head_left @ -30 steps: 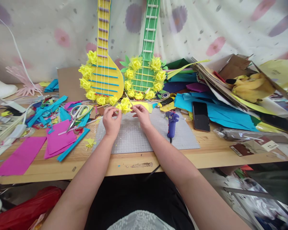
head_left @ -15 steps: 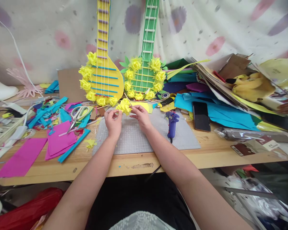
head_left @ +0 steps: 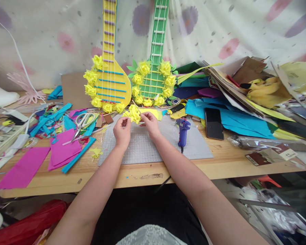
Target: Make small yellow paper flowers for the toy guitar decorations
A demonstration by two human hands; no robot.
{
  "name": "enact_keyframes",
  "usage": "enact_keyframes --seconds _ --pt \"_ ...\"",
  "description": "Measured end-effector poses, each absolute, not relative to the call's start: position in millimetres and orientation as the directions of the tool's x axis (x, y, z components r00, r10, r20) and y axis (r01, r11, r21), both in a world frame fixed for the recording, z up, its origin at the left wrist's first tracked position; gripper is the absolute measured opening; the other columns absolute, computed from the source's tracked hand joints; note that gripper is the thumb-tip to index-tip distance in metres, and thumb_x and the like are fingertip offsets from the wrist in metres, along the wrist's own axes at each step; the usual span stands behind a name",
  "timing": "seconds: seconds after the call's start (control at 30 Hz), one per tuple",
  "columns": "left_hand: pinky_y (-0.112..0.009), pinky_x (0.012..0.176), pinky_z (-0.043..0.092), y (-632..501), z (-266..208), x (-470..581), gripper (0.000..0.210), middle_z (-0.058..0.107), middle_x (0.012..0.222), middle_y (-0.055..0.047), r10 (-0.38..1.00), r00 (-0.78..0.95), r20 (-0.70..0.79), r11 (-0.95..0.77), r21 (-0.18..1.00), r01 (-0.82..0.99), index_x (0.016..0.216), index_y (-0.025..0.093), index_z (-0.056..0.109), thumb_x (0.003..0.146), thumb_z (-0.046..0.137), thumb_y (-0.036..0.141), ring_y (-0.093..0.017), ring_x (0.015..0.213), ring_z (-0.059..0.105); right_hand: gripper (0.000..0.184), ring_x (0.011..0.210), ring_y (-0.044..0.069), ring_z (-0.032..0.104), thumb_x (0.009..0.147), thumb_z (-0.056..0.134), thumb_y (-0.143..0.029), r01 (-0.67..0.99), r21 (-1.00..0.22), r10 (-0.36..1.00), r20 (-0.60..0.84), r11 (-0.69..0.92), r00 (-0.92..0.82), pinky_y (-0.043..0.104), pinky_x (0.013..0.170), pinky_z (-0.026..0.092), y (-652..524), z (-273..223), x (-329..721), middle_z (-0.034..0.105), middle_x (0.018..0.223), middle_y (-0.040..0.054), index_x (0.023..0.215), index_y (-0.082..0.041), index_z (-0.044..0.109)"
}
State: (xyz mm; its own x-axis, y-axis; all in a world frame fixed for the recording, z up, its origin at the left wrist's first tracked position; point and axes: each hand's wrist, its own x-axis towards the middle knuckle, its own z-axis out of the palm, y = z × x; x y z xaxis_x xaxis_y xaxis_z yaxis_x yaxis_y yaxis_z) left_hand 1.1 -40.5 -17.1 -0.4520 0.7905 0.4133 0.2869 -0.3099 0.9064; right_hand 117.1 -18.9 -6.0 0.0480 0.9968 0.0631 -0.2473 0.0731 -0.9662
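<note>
Between my two hands is a yellow paper flower, held above the grey cutting mat. My left hand pinches its left side with closed fingertips. On the right side, my right hand grips the flower's edge and what looks like a thin stick. Behind it stand a yellow paper guitar and a green paper guitar, both trimmed with yellow flowers. A blue glue gun stands on the mat to the right of my hands.
Scissors and pink sheets lie at left among coloured scraps. To the right are a black phone, blue paper and a pile of cardboard. The table's front edge runs beneath my forearms.
Both hands and the flower have shifted very slightly, the left hand a little to the right. Another person's hand at the far right edge has gone from view.
</note>
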Motion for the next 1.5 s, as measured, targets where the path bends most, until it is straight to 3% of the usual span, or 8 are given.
enact_keyframes --seconds 0.33,0.5,0.7,0.9,1.1,1.27,1.5 --pt "-0.024 0.064 0.047 -37 -18 4 0.022 0.062 0.074 -0.002 0.852 -0.418 0.315 -0.317 0.946 0.066 0.080 0.016 0.059 0.063 0.065 0.030 -0.010 0.064 0.056 0.026 0.059 0.007 0.054 0.065 0.061 -0.041 -0.223 -0.968 0.991 0.103 0.120 0.086 0.019 0.046 0.047 -16 -10 117 0.053 0.073 -0.0028 0.073 -0.018 0.051" --pt "-0.022 0.063 0.048 -39 -17 3 0.017 0.059 0.077 -0.002 0.837 -0.414 0.357 -0.312 0.934 0.174 0.079 0.017 0.058 0.064 0.064 0.024 -0.009 0.065 0.056 0.027 0.065 0.008 0.054 0.062 0.064 -0.040 -0.306 -0.948 0.996 0.074 0.085 0.049 0.020 0.052 0.050 -17 -9 117 0.053 0.074 -0.0028 0.072 -0.018 0.052" --pt "-0.021 0.064 0.049 -42 -15 0 0.009 0.052 0.093 -0.005 0.757 -0.375 0.535 -0.396 0.832 0.388 0.075 0.017 0.060 0.068 0.057 0.015 -0.011 0.081 0.055 0.025 0.075 0.008 0.055 0.061 0.065 -0.038 -0.393 -0.919 1.000 -0.024 -0.022 -0.002 0.023 0.064 0.050 -17 -7 118 0.056 0.078 -0.0026 0.072 -0.019 0.052" --pt "-0.025 0.072 0.050 -46 -13 3 0.010 0.052 0.088 -0.006 0.764 -0.276 0.583 -0.483 0.801 0.354 0.073 0.018 0.060 0.068 0.054 0.013 -0.014 0.090 0.054 0.022 0.068 0.008 0.055 0.061 0.065 -0.031 -0.540 -0.835 0.994 -0.082 -0.107 -0.069 0.025 0.068 0.049 -13 -10 118 0.057 0.073 -0.0041 0.069 -0.019 0.049" --pt "-0.030 0.077 0.049 -41 -13 6 0.008 0.058 0.080 -0.003 0.853 -0.321 0.410 -0.400 0.911 0.101 0.073 0.018 0.057 0.073 0.051 0.024 -0.013 0.080 0.058 0.023 0.068 0.007 0.055 0.063 0.064 -0.034 -0.509 -0.860 0.999 -0.046 -0.045 -0.011 0.024 0.070 0.048 -11 -11 118 0.054 0.072 -0.0042 0.069 -0.019 0.048" --pt "-0.029 0.070 0.051 -35 -17 6 0.022 0.054 0.067 0.003 0.889 -0.386 0.244 -0.313 0.941 -0.126 0.072 0.018 0.047 0.063 0.065 0.028 -0.009 0.062 0.057 0.026 0.070 0.007 0.053 0.061 0.065 -0.037 -0.452 -0.891 0.999 0.035 0.033 0.004 0.023 0.069 0.048 -13 -10 118 0.052 0.072 -0.0043 0.071 -0.019 0.049" --pt "-0.029 0.059 0.052 -38 -12 7 0.026 0.060 0.065 0.000 0.943 -0.329 0.044 -0.115 0.973 -0.200 0.074 0.017 0.050 0.058 0.068 0.026 -0.013 0.059 0.060 0.026 0.072 0.009 0.051 0.065 0.061 -0.041 -0.295 -0.943 0.986 0.166 0.152 -0.024 0.025 0.071 0.047 -14 -13 116 0.053 0.073 -0.0028 0.073 -0.020 0.049"
